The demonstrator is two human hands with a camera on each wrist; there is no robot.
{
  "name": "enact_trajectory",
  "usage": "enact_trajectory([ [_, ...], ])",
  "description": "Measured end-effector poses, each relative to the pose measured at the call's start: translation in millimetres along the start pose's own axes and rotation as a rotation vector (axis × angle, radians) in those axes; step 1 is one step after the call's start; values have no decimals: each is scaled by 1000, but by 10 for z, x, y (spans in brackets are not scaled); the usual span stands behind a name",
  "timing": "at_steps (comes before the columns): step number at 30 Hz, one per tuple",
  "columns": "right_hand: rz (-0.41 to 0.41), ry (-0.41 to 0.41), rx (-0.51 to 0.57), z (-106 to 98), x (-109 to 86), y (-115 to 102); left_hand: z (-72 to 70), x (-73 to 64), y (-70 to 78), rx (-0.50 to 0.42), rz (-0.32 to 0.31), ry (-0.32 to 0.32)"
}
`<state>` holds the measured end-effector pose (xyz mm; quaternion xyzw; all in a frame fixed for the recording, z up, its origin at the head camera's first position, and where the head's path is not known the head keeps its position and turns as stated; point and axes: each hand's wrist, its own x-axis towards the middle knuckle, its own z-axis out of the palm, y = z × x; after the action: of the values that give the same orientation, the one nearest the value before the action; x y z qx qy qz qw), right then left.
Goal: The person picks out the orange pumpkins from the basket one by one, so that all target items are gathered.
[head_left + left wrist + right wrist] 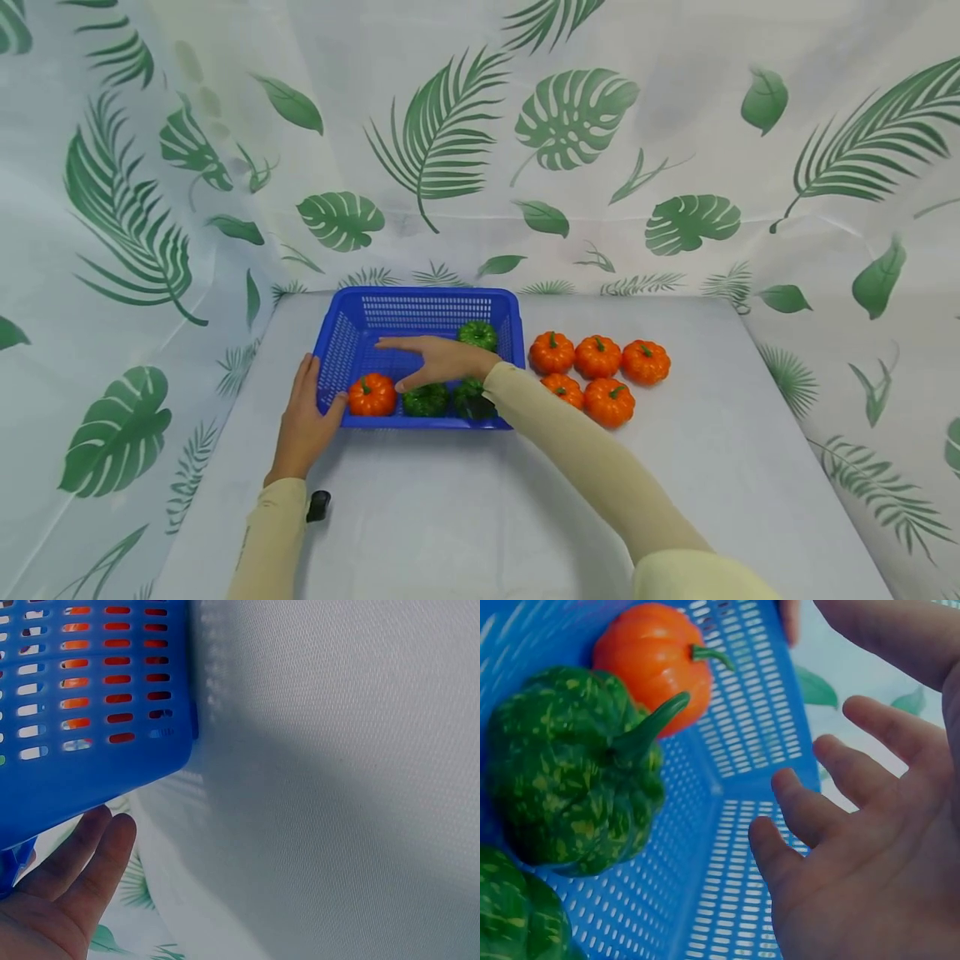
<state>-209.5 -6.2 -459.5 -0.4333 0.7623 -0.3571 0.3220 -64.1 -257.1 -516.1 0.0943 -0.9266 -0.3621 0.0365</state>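
A blue plastic basket (431,293) stands on the table. In its front left corner sits a small orange pumpkin (372,395); to the right are green mottled pumpkins, one at the front middle (426,402), one at the front right (472,402) partly behind the right forearm, one at the back right (477,335). My left hand (306,421) holds the basket's front left corner, thumb at the rim and fingers along the outer left wall (97,761). My right hand (442,360) hovers over the basket with nothing in it, fingers (840,802) spread and pointing left, thumb near the orange pumpkin.
Several orange pumpkins (597,358) lie grouped on the white table (442,517), right of the basket; the right forearm (585,458) partly covers one. Leaf-printed sheeting (465,125) encloses the table at the back and sides. A small black object (318,505) shows beside the left wrist.
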Motion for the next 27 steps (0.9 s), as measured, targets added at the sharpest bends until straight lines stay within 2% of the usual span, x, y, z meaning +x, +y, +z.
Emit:
enact_trajectory([
  [14,104,-201,-121,65,302,32,15,26,-11,-14,-6,-5],
  [27,185,-248,-210,219,566,47,30,30,-23,-1,-9,21],
])
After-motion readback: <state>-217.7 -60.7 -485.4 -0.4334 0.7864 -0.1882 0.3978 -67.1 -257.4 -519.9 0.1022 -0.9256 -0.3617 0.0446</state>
